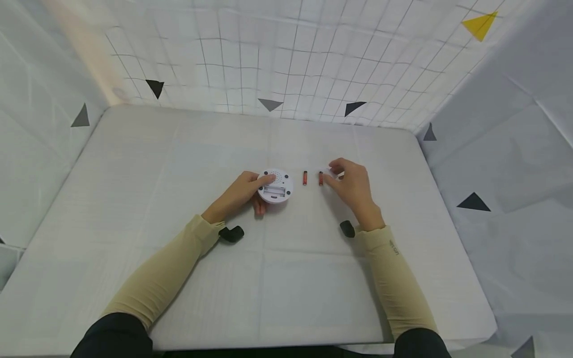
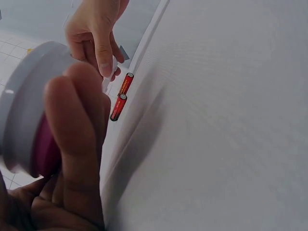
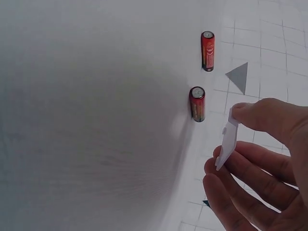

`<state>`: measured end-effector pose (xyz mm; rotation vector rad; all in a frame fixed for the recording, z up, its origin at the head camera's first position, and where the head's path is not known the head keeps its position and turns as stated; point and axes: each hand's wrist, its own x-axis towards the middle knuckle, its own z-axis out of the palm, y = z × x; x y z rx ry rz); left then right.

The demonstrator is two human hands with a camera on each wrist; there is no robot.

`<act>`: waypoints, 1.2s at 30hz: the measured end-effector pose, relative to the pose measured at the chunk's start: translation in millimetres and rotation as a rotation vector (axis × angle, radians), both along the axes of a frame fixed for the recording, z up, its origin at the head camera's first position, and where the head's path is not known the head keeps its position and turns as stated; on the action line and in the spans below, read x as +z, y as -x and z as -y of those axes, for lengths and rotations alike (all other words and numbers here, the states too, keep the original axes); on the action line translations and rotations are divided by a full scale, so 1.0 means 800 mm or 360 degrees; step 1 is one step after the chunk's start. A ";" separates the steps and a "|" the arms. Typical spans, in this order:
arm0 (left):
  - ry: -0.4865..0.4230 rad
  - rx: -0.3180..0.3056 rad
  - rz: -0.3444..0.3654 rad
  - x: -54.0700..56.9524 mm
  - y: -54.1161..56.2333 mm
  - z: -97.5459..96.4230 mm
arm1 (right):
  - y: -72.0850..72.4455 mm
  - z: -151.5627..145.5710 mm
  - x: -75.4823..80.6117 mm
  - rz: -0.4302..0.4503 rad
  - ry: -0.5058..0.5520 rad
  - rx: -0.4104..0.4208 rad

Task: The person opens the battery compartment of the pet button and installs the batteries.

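Round device: a disc of smooth white plastic (image 1: 284, 182) near the middle of the table, left of the batteries; its upturned face has a cluster of small round perforations, four dark round feet and an oblong open compartment (image 1: 274, 191) with lengthwise channels. The left wrist view shows stepped, rounded sides and a magenta band (image 2: 46, 150) on the underside.
Left hand: the left hand (image 1: 243, 187) grasps the disc by its left side, thumb flat across the perforated face, fingers underneath.
Right hand: the right hand (image 1: 351, 183) pinches a small cover between thumb and fingertips, off to the right of the batteries and close to the right-hand one.
Cover: a thin, stiff plate of white plastic (image 3: 229, 143) with a small tab along its edge, held tilted.
Batteries: two slim cylinders in glossy red wrap with dark ends and pale metal discs; the left battery (image 1: 305, 178) and the right battery (image 1: 321, 179) lie parallel, a little apart, pointing near to far.
Table: matt white covering (image 1: 309, 293) with faint straight creases and rounded far corners.
Far wall: thin white sheeting (image 1: 309, 59) ruled in dark squares, softly rippled.
Sleeves: stretchy tan fabric, the left sleeve (image 1: 163, 276) and right sleeve (image 1: 398, 278) wrinkled along the forearms.
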<state>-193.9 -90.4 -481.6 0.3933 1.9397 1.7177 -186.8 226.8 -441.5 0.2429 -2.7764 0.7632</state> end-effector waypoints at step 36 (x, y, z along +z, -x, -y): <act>-0.0013 0.0014 0.0004 0.003 -0.007 0.013 | 0.006 -0.009 -0.016 0.0173 -0.0082 -0.0150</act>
